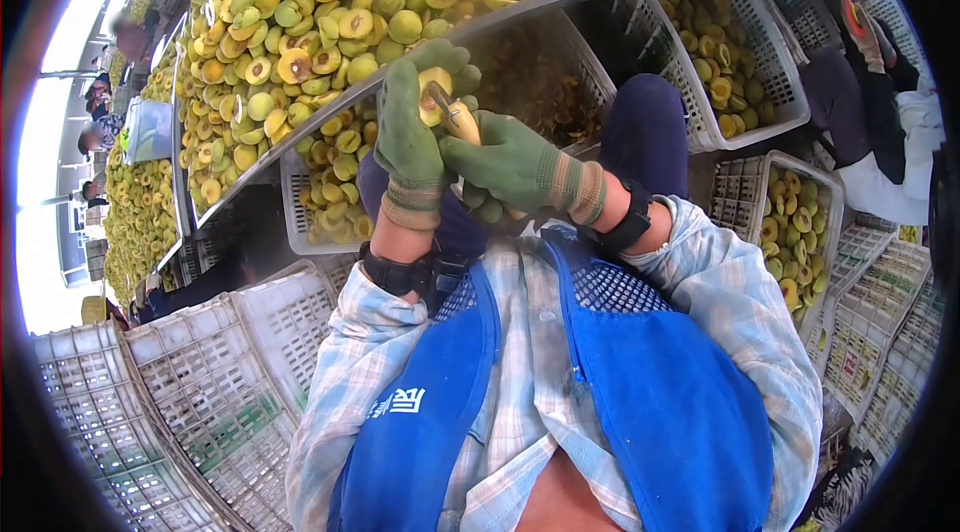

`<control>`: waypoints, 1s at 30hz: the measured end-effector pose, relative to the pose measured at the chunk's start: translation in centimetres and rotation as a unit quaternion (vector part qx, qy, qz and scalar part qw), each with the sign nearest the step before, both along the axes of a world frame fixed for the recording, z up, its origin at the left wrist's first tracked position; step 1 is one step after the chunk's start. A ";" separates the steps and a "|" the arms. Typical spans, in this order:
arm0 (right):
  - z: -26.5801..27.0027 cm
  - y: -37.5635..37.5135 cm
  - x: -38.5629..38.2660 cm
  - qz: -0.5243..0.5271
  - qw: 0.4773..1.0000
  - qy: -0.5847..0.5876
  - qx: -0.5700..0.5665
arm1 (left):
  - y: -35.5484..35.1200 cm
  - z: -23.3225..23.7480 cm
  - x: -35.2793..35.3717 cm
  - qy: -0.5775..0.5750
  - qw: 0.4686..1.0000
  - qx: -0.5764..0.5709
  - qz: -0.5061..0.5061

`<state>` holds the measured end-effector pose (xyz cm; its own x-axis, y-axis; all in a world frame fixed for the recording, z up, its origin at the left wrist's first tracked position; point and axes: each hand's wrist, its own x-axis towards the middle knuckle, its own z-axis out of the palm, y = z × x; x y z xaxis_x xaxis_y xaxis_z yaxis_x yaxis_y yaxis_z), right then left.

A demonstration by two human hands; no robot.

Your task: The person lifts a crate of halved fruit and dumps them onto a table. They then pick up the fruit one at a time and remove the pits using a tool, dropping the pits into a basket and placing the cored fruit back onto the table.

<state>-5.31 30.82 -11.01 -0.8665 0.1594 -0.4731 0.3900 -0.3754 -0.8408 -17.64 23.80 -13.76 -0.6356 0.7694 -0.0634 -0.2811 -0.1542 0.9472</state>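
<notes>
Both hands wear green gloves with striped cuffs. My left hand (pixel 408 122) holds a halved yellow-green fruit (pixel 433 97), its cut face turned toward my right hand. In my right hand (pixel 505 162) is a small tool with a wooden handle (pixel 461 122); its metal tip touches the cut face of the fruit. The two hands meet just in front of the table edge, above my lap. Beyond them lies a large heap of halved fruit (pixel 290 42).
A metal table rim (pixel 330 112) curves past my hands. Below it stand a crate with dark scraps (pixel 590 72) and a crate of fruit halves (pixel 700 137). Stacked white crates (pixel 200 342) stand at the left. At right, a co-worker's gloved hand (pixel 862 32) shows.
</notes>
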 end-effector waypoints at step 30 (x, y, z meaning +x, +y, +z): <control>-0.6 1.8 0.2 0.065 0.978 0.003 0.198 | 0.8 0.1 -1.0 -0.037 0.995 -0.056 -0.079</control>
<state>-5.14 32.65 -11.65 -0.8945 0.2168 -0.3911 0.4070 0.0325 -0.9129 -18.64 24.59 -13.68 -0.4971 0.8453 -0.1958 -0.3629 0.0025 0.9318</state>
